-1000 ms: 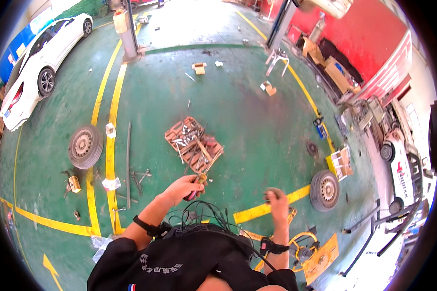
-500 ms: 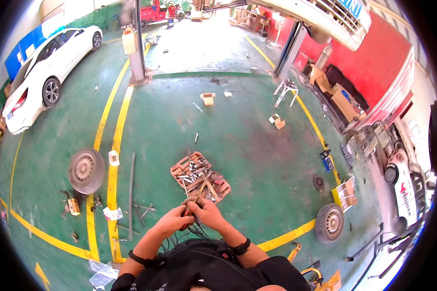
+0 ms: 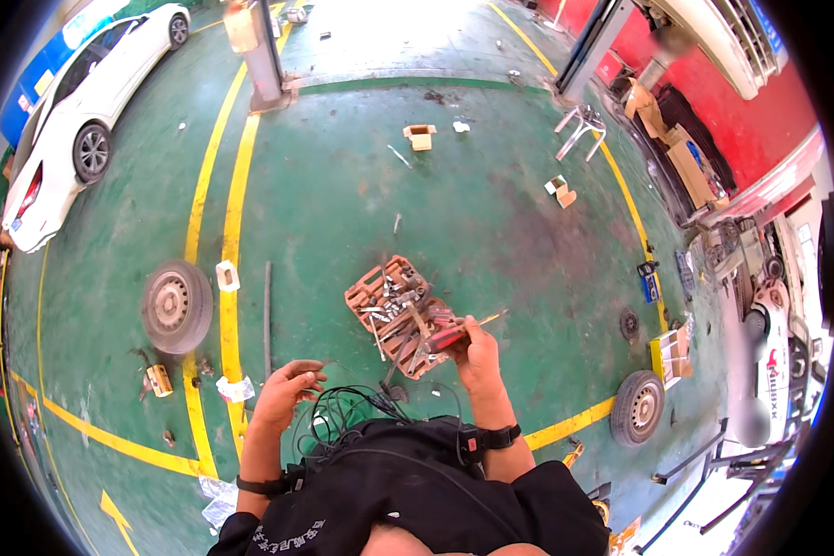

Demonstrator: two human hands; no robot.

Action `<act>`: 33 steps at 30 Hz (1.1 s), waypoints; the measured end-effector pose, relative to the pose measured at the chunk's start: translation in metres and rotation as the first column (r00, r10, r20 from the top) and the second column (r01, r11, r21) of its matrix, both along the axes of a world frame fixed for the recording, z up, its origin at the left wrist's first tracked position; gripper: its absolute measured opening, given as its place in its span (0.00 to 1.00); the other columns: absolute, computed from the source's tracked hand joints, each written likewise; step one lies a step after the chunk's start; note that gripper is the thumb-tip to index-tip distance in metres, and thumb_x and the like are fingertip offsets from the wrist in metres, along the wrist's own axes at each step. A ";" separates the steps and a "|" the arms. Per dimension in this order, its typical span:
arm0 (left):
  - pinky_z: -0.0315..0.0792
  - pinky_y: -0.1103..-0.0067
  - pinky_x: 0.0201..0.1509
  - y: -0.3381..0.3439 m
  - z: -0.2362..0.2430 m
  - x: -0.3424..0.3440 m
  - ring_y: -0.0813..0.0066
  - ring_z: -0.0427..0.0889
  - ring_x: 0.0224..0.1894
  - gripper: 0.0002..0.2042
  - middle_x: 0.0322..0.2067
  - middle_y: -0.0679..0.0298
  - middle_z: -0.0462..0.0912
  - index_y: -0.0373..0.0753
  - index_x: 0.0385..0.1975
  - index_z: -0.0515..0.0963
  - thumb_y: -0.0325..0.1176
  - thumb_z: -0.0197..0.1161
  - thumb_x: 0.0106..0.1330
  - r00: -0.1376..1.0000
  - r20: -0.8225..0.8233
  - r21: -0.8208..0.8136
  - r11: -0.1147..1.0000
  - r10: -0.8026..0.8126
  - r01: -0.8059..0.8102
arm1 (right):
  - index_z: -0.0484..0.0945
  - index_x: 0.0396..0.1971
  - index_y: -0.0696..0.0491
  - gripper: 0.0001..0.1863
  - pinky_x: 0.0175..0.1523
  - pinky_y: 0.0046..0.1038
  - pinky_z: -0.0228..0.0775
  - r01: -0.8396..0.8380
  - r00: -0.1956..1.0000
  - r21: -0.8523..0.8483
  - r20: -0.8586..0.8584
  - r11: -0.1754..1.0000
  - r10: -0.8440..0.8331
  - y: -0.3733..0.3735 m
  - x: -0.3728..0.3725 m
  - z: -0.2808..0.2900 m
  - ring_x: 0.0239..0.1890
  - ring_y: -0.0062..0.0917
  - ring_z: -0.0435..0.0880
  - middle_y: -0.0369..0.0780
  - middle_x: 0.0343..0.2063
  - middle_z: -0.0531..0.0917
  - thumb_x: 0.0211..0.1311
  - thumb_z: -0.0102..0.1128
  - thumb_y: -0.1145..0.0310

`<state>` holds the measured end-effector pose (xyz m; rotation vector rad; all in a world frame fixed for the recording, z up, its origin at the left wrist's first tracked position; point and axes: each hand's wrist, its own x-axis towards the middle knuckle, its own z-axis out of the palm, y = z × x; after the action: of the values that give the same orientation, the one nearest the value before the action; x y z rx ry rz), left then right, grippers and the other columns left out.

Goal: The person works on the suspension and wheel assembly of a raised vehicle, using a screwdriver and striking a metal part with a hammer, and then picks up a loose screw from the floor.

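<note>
My right hand (image 3: 478, 357) is closed around a red-handled tool (image 3: 447, 337) over the near right part of the tool case. The exact kind of this tool cannot be made out; a thin yellowish piece sticks out past the fingers on the right. My left hand (image 3: 290, 389) is raised at the left, empty, with its fingers apart and bent. In front of me on the floor lies the orange-brown tool case (image 3: 355, 295), spread out and filled with sockets, wrenches and other hand tools (image 3: 394, 306). Several dark cables (image 3: 343, 412) hang in loops between my arms.
A wheel (image 3: 176, 306) lies at the left beside a long grey bar (image 3: 268, 320). Another wheel (image 3: 637, 408) is at the right, near a yellow box (image 3: 669, 360). Small open cartons (image 3: 420, 139) and a stool (image 3: 580, 132) stand farther off, between lift posts (image 3: 264, 60).
My hands were together over the near edge of the case; now they are apart. The right has moved right with the red-handled tool, the left has moved left and opened. The view has tilted down.
</note>
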<state>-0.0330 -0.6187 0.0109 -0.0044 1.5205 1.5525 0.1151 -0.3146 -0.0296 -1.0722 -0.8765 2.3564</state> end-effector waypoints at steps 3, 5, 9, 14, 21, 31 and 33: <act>0.73 0.82 0.38 -0.001 -0.015 -0.052 0.75 0.79 0.36 0.16 0.39 0.58 0.80 0.30 0.49 0.73 0.32 0.56 0.64 0.998 0.019 -0.004 0.999 0.053 -0.053 | 0.76 0.37 0.58 0.16 0.41 0.33 0.80 0.086 0.996 -0.049 0.039 0.995 -0.084 0.016 -0.023 -0.012 0.33 0.29 0.84 0.41 0.30 0.82 0.69 0.47 0.60; 0.73 0.81 0.37 0.003 -0.017 -0.088 0.75 0.79 0.36 0.16 0.39 0.58 0.80 0.30 0.48 0.73 0.32 0.56 0.64 0.998 0.010 -0.004 0.998 0.055 -0.055 | 0.75 0.35 0.57 0.14 0.39 0.33 0.79 0.159 0.985 -0.073 0.075 0.985 -0.153 0.023 -0.040 -0.027 0.32 0.30 0.84 0.41 0.29 0.82 0.69 0.48 0.61; 0.73 0.81 0.35 0.023 -0.030 -0.201 0.75 0.78 0.34 0.15 0.37 0.59 0.80 0.31 0.47 0.74 0.33 0.56 0.64 0.998 -0.047 0.031 0.999 0.037 -0.035 | 0.75 0.33 0.56 0.12 0.39 0.35 0.77 0.301 0.953 -0.114 0.065 0.947 -0.295 0.029 -0.110 -0.030 0.30 0.31 0.82 0.41 0.28 0.81 0.68 0.49 0.62; 0.71 0.81 0.33 0.060 -0.009 -0.337 0.77 0.77 0.32 0.13 0.35 0.61 0.79 0.33 0.44 0.75 0.32 0.54 0.65 0.987 -0.148 0.027 0.998 -0.053 0.058 | 0.74 0.33 0.57 0.11 0.36 0.35 0.76 0.502 0.865 -0.148 0.057 0.852 -0.499 0.029 -0.204 -0.045 0.29 0.30 0.80 0.40 0.27 0.79 0.66 0.52 0.64; 0.69 0.82 0.33 0.111 0.034 -0.462 0.79 0.74 0.32 0.10 0.34 0.64 0.79 0.35 0.42 0.75 0.32 0.54 0.66 0.937 -0.317 0.052 0.984 -0.144 0.169 | 0.74 0.35 0.59 0.11 0.38 0.35 0.77 0.488 0.873 -0.085 0.049 0.869 -0.485 0.027 -0.291 -0.013 0.30 0.31 0.80 0.41 0.29 0.79 0.63 0.56 0.65; 0.68 0.81 0.32 0.198 0.047 -0.538 0.78 0.74 0.31 0.09 0.32 0.65 0.78 0.36 0.40 0.75 0.35 0.54 0.68 0.865 -0.415 0.045 0.943 -0.281 0.328 | 0.74 0.34 0.57 0.10 0.39 0.36 0.76 0.621 0.784 -0.108 0.102 0.776 -0.613 0.057 -0.347 -0.028 0.32 0.29 0.79 0.40 0.29 0.78 0.62 0.57 0.65; 0.68 0.81 0.32 0.230 0.051 -0.551 0.79 0.73 0.30 0.09 0.31 0.66 0.77 0.36 0.40 0.75 0.35 0.54 0.68 0.819 -0.473 0.022 0.925 -0.324 0.378 | 0.74 0.34 0.57 0.10 0.38 0.36 0.76 0.638 0.770 -0.095 0.112 0.764 -0.628 0.066 -0.357 -0.030 0.31 0.30 0.79 0.40 0.28 0.78 0.62 0.56 0.65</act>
<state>-0.5838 -0.3891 0.0621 0.7272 1.6699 1.3885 -0.2414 -0.2482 -0.0597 -1.2682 -0.2947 1.8137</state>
